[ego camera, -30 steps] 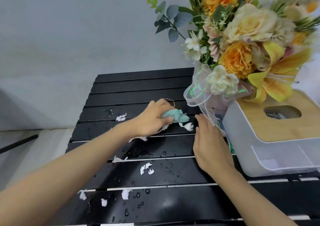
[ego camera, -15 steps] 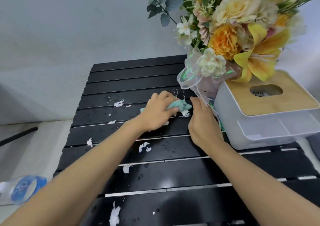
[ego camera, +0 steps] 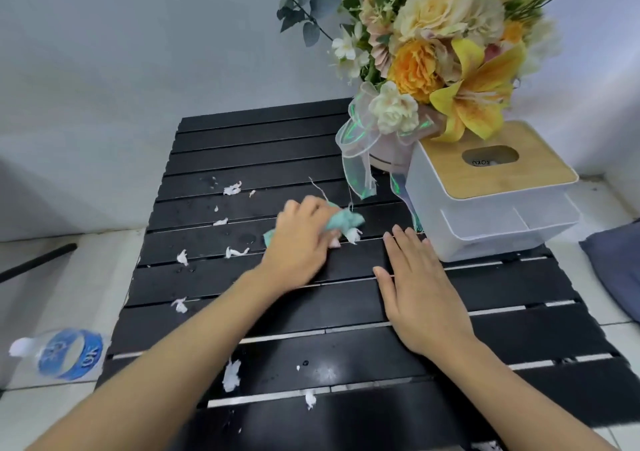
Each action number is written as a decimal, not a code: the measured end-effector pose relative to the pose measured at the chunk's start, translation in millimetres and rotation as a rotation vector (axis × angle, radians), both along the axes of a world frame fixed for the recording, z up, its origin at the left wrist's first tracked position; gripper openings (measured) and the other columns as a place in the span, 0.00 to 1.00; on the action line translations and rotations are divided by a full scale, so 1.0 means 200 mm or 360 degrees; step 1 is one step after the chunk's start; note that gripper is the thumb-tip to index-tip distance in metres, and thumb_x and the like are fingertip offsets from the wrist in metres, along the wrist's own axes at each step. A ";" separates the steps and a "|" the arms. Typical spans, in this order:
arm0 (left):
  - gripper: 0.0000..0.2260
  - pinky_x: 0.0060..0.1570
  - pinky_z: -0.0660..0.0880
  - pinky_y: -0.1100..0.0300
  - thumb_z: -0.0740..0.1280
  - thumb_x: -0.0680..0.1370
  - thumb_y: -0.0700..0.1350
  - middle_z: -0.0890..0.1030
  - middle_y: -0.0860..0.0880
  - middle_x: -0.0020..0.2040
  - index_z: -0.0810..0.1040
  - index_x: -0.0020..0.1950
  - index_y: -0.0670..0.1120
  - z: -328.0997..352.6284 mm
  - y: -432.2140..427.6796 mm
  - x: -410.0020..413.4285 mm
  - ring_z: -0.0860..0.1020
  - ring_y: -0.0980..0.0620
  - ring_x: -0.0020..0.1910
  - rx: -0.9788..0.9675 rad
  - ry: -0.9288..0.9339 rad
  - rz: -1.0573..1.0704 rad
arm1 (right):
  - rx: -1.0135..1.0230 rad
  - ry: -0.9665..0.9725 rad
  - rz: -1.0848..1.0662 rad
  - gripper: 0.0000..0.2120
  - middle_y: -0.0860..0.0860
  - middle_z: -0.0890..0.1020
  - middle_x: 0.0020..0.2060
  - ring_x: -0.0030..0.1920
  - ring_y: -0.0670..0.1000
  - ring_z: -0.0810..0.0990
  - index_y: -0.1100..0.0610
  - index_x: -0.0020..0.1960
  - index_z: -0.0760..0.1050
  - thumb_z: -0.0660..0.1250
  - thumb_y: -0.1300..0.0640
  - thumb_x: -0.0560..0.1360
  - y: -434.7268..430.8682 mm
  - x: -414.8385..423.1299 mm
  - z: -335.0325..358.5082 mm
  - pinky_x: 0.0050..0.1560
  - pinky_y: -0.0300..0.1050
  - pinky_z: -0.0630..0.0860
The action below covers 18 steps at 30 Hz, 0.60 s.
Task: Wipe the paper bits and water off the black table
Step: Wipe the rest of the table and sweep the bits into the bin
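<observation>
Torn white paper bits (ego camera: 232,189) lie scattered over a black slatted table (ego camera: 277,139), mostly on its left half and near edge. Some are fluffy clumps, others thin shreds. Small water droplets (ego camera: 304,363) and dull wet smears show on the dark slats among them.

At the middle of the table the left hand (ego camera: 298,242), blurred, presses down a crumpled teal cloth (ego camera: 346,220), its fingers curled over the wad. One white paper clump (ego camera: 353,234) sits against the cloth's near edge.

Half a second ago the right hand's fingertips met the cloth. Now the right hand (ego camera: 419,284) lies flat on the slats to the right of it, fingers straight and close together, thumb held apart, with bare table between the hands.

Just beyond the right hand stands a white plastic tissue box with a pale wooden lid (ego camera: 491,187). Behind it is a bouquet of yellow, orange and cream flowers (ego camera: 433,35) tied with sheer ribbon. A clear plastic bottle with a blue label (ego camera: 65,352) lies on the pale floor left of the table.
</observation>
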<state>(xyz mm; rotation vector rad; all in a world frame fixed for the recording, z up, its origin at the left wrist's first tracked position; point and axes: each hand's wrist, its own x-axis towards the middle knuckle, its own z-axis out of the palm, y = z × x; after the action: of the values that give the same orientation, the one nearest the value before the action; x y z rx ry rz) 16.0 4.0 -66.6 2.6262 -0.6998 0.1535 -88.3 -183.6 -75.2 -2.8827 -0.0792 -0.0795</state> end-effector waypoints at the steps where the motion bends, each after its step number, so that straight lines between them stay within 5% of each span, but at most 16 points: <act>1: 0.15 0.56 0.65 0.57 0.60 0.77 0.51 0.74 0.52 0.57 0.76 0.62 0.52 0.03 0.01 -0.05 0.69 0.49 0.52 -0.0091 0.0180 -0.0175 | -0.0006 -0.0009 -0.0008 0.30 0.54 0.58 0.78 0.78 0.52 0.53 0.59 0.78 0.57 0.42 0.45 0.81 0.00 0.00 0.00 0.76 0.44 0.40; 4: 0.07 0.42 0.71 0.70 0.65 0.78 0.44 0.75 0.49 0.47 0.78 0.56 0.48 0.20 0.07 0.00 0.75 0.59 0.42 -0.0611 0.0910 -0.0249 | 0.0016 -0.0028 0.0001 0.31 0.54 0.57 0.78 0.78 0.52 0.52 0.59 0.78 0.56 0.40 0.45 0.81 0.01 0.01 0.00 0.76 0.43 0.39; 6: 0.07 0.36 0.71 0.64 0.64 0.78 0.45 0.75 0.47 0.39 0.78 0.54 0.46 0.22 0.08 0.16 0.74 0.60 0.32 -0.0677 0.0764 0.0054 | 0.0045 -0.0015 0.0014 0.31 0.53 0.56 0.78 0.79 0.51 0.50 0.58 0.79 0.54 0.38 0.46 0.80 0.00 0.02 0.00 0.76 0.43 0.38; 8: 0.13 0.54 0.68 0.55 0.62 0.79 0.49 0.77 0.44 0.52 0.77 0.61 0.47 0.15 0.06 0.27 0.75 0.49 0.50 -0.0201 0.0387 0.0455 | 0.0038 -0.0024 0.0015 0.29 0.53 0.56 0.79 0.79 0.51 0.50 0.58 0.79 0.54 0.38 0.48 0.81 -0.01 0.01 -0.01 0.76 0.43 0.38; 10: 0.17 0.59 0.65 0.49 0.60 0.80 0.50 0.72 0.43 0.62 0.72 0.67 0.47 0.04 0.02 0.25 0.69 0.39 0.58 0.0158 0.0179 0.0690 | 0.0034 -0.0048 0.0008 0.28 0.53 0.58 0.78 0.78 0.52 0.52 0.59 0.78 0.55 0.40 0.51 0.81 -0.01 0.01 -0.02 0.76 0.43 0.39; 14: 0.14 0.48 0.65 0.49 0.61 0.80 0.49 0.72 0.45 0.61 0.73 0.64 0.47 -0.01 -0.08 -0.03 0.69 0.40 0.51 0.0195 -0.0156 0.0437 | 0.0039 -0.0080 -0.0019 0.27 0.56 0.63 0.76 0.77 0.55 0.58 0.62 0.76 0.61 0.43 0.54 0.81 -0.01 0.03 -0.05 0.76 0.46 0.44; 16: 0.13 0.50 0.64 0.52 0.61 0.79 0.50 0.72 0.50 0.60 0.73 0.63 0.50 0.02 -0.08 -0.20 0.67 0.44 0.51 0.0095 -0.0020 0.0170 | 0.0072 -0.0086 -0.0021 0.26 0.58 0.65 0.75 0.76 0.57 0.61 0.63 0.75 0.63 0.46 0.56 0.80 -0.01 0.03 -0.06 0.76 0.47 0.46; 18: 0.12 0.55 0.63 0.56 0.61 0.78 0.51 0.72 0.54 0.58 0.74 0.61 0.54 0.08 -0.04 -0.29 0.66 0.48 0.53 -0.0088 0.0435 -0.0136 | 0.0124 -0.0053 -0.0024 0.26 0.58 0.64 0.75 0.76 0.57 0.60 0.63 0.75 0.62 0.48 0.58 0.79 -0.01 0.04 -0.06 0.77 0.47 0.47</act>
<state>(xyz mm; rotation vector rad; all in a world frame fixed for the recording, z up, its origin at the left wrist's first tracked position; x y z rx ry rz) -42.2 -4.9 -51.5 2.4939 -0.6985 -0.2043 -81.2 -186.4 -86.2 -2.8045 -0.0589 -0.1302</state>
